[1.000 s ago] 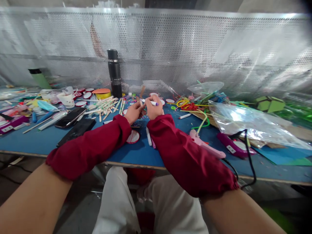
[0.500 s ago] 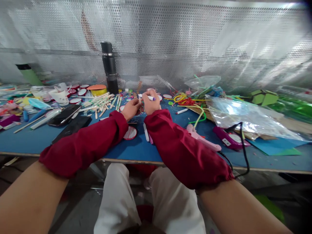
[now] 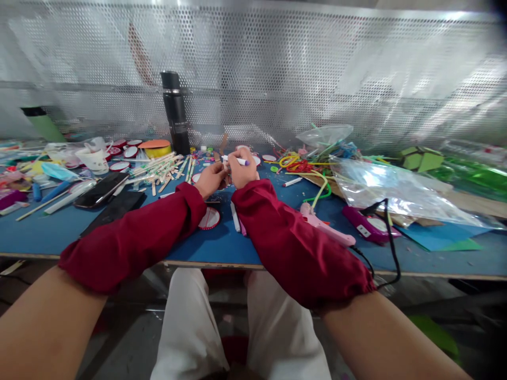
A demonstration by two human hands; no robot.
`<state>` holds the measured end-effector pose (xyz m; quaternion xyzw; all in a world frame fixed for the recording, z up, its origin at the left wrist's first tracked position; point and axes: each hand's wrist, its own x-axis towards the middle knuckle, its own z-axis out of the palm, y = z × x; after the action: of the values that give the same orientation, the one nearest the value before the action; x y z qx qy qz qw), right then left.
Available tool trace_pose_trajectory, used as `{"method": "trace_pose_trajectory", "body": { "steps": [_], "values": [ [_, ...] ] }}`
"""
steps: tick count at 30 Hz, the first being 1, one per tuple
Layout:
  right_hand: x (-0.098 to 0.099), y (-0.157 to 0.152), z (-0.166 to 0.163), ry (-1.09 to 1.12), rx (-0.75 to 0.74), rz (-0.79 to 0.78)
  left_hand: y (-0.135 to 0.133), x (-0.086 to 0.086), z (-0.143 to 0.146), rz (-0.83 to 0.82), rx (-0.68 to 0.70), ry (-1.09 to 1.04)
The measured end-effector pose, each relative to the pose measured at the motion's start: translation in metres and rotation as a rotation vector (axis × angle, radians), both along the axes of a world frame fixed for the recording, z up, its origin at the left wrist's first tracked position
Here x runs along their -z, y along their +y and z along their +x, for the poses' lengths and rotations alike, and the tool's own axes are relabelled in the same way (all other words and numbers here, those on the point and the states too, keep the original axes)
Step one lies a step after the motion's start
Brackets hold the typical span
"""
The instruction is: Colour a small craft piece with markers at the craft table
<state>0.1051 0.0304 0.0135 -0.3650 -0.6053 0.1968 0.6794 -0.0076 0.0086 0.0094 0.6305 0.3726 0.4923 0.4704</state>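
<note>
My right hand [image 3: 241, 169] is closed around a white marker [image 3: 236, 160] with a purple end, which lies across the fingers. Right beside it, my left hand [image 3: 213, 178] has its fingers pinched together; whatever is between them is too small and hidden to name. The two hands meet above the blue table [image 3: 186, 240]. Below them lies a round white disc with a red rim [image 3: 209, 218]. White and pink markers [image 3: 235, 217] rest by my right sleeve, and another white marker [image 3: 292, 182] lies further right.
A black flask [image 3: 175, 113] stands behind a heap of wooden sticks [image 3: 164, 171]. To the left are a phone [image 3: 101, 191] and a paper cup [image 3: 94, 160]. On the right lie a pink glue gun [image 3: 327, 227] with a black cable, a purple box [image 3: 368, 224] and plastic bags [image 3: 400, 184].
The camera view has shifted slightly, moving the whole scene a little left. Both hands stay together in nearly the same pose, the marker still in my right hand.
</note>
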Motion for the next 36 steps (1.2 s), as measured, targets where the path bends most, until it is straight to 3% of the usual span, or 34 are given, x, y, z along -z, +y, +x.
{"method": "trace_pose_trajectory", "body": {
  "steps": [7, 21, 29, 36],
  "values": [
    [-0.001, -0.005, 0.000, -0.028, 0.063, 0.020, 0.001, 0.000, -0.001, 0.001, -0.020, -0.024],
    [-0.007, -0.015, 0.001, 0.076, 0.048, -0.017, 0.003, 0.007, -0.002, -0.033, -0.049, -0.011],
    [0.002, -0.008, 0.003, -0.010, 0.068, -0.049, 0.001, 0.006, 0.000, 0.000, -0.051, -0.036],
    [-0.004, -0.016, 0.005, -0.041, 0.065, -0.071, 0.008, 0.012, 0.000, -0.006, -0.064, -0.036]
  ]
}}
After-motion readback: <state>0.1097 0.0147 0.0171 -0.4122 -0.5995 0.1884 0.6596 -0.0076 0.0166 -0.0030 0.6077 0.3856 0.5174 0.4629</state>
